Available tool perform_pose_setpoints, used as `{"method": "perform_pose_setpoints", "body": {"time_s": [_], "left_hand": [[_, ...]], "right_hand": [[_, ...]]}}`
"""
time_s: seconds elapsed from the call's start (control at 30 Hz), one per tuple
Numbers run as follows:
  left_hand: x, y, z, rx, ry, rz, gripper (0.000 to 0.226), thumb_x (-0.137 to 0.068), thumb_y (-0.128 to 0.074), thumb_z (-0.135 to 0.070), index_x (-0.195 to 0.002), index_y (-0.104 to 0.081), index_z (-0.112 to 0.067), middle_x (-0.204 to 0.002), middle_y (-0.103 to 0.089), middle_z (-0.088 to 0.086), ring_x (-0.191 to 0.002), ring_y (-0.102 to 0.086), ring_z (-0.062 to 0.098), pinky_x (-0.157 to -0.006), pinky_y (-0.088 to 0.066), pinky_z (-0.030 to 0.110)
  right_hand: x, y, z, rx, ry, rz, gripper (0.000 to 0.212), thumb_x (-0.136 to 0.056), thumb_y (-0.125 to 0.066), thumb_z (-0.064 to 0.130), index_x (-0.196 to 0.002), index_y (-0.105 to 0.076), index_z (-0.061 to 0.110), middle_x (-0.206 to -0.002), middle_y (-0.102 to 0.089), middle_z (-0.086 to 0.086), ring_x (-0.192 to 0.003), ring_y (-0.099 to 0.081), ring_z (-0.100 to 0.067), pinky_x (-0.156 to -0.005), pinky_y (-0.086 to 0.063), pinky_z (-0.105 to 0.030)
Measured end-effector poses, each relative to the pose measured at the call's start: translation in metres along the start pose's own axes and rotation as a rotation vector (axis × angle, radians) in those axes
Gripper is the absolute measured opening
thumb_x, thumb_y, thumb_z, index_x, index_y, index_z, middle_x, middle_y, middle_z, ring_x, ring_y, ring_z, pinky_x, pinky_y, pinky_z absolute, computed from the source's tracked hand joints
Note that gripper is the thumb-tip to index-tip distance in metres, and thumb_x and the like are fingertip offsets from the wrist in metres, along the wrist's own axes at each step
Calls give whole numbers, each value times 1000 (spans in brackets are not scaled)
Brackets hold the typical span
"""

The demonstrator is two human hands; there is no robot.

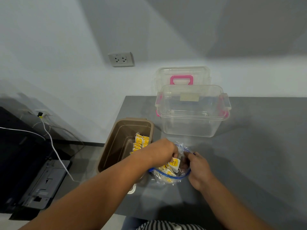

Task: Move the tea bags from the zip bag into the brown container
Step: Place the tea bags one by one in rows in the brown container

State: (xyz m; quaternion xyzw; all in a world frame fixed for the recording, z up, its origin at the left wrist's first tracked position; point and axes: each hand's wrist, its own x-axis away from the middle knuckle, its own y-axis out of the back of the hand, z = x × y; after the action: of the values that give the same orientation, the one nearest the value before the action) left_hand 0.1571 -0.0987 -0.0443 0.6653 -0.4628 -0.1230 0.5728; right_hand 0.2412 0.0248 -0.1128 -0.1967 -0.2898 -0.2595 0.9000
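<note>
A clear zip bag (167, 175) with a blue rim lies open on the grey table, with several yellow-and-white tea bags inside. My left hand (162, 151) reaches into its mouth and pinches a tea bag (174, 165) at the opening. My right hand (198, 170) grips the bag's right rim and holds it open. The brown container (114, 143) stands just left of the bag at the table's left edge. Several tea bags (140, 143) are stacked against its right inner wall.
A clear plastic box (193, 113) with pink latches stands behind the bag. Its lid with a pink handle (181, 79) leans on the wall. The table (257, 146) stretches out to the right. A wall socket (121, 59) and a white cable (54, 146) are on the left.
</note>
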Motion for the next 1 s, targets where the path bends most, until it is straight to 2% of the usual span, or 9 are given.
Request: {"method": "perform_pose_setpoints", "body": {"time_s": [0.1,0.17,0.23,0.33,0.47,0.57,0.7,0.87,1.0], "left_hand": [[2,1,1,11,-4,-59,12,-90,-62,-14,-95,-73,-17,-84,-63,-3,-77,-59,15,-71,-49,31],[5,3,3,69,-9,-134,11,-92,-65,-19,-99,-73,-18,-89,-68,-3,-81,-62,12,-74,-49,28],[7,7,5,118,-19,-197,13,-92,-67,-23,-102,-73,-18,-95,-72,-3,-85,-65,11,-79,-52,26],[12,17,10,159,-39,-263,14,-91,-70,-26,-102,-74,-20,-97,-71,-6,-85,-63,6,-78,-49,21],[25,33,21,271,20,-326,13,-90,-71,-25,-103,-75,-24,-92,-70,-11,-82,-63,-1,-78,-51,18],[41,47,35,327,42,-390,12,-86,-75,-22,-98,-75,-25,-87,-71,-11,-80,-65,0,-77,-53,20],[68,65,62,248,112,-480,10,-82,-80,-23,-92,-77,-24,-82,-73,-11,-76,-67,2,-74,-54,23],[85,67,89,23,194,-312,6,-82,-79,-27,-88,-78,-27,-64,-57,-26,-64,-57,-10,-68,-43,14],[82,49,105,-48,254,-65,8,-83,-73,-21,-88,-78,-26,-74,-68,-15,-69,-59,0,-74,-48,22]], "right_hand": [[0,0,1,-6,-7,7,16,-102,-48,3,-101,-63,3,-92,-74,-16,-82,-70,-28,-73,-56,-38],[0,0,2,-14,-17,13,15,-103,-48,5,-103,-63,2,-96,-73,-18,-85,-70,-29,-72,-56,-39],[1,-1,3,-29,-27,14,15,-103,-47,6,-101,-62,3,-93,-72,-15,-83,-70,-27,-68,-56,-37],[0,-3,3,-61,-31,0,15,-103,-47,4,-96,-60,4,-88,-69,-14,-77,-67,-24,-64,-54,-35],[-2,-7,3,-77,-45,-1,13,-103,-49,5,-100,-61,3,-93,-70,-15,-83,-68,-26,-70,-56,-38],[-4,-12,4,-72,-43,-25,9,-101,-52,7,-97,-59,5,-93,-69,-15,-83,-68,-27,-69,-55,-38],[-8,-15,3,-88,-56,-45,7,-101,-51,6,-100,-58,6,-92,-70,-15,-81,-69,-28,-65,-55,-38],[-18,-14,2,-75,-60,-55,7,-101,-54,9,-95,-58,9,-95,-67,-17,-88,-67,-31,-84,-58,-49],[-21,-16,1,-91,-62,-49,12,-100,-55,9,-88,-56,11,-74,-70,-8,-63,-70,-20,-64,-54,-37]]}}
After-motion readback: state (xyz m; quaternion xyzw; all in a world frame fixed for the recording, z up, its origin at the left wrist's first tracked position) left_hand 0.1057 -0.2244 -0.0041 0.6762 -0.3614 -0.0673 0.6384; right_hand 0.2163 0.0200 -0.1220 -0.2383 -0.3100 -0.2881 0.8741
